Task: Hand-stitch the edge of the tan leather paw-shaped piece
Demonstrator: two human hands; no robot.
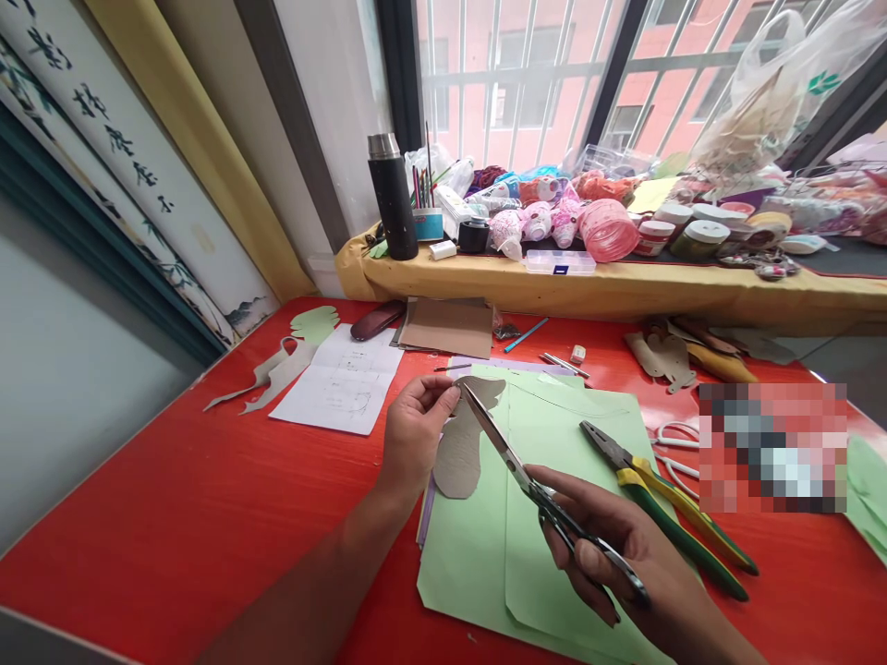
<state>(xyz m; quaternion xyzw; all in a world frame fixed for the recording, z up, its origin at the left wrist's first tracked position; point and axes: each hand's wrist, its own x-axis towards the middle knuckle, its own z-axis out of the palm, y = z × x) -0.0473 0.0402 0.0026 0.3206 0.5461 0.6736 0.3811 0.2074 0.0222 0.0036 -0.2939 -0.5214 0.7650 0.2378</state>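
Observation:
My left hand (414, 432) is closed, thumb and finger pinching the upper left edge of a grey-brown cut-out piece (458, 462). This piece has a rounded lower end and a wider, curved top. In my right hand (613, 545) is a pair of metal scissors (509, 454), its blades nearly together and pointing up and left. Their tips are beside my left fingertips, at the top of the cut-out; whether they touch it I cannot tell. Light green card sheets (464, 563) lie beneath. Right of the scissors rest pliers (634, 471) with green and yellow handles.
White-handled scissors (675, 453) lie beyond the pliers. A printed paper (339, 379), grey scraps (277, 374) and a glasses case (378, 320) are at the left. Brown boards (447, 328) lie at the back. The windowsill holds a black flask (393, 199), yarn (608, 229) and jars (699, 238).

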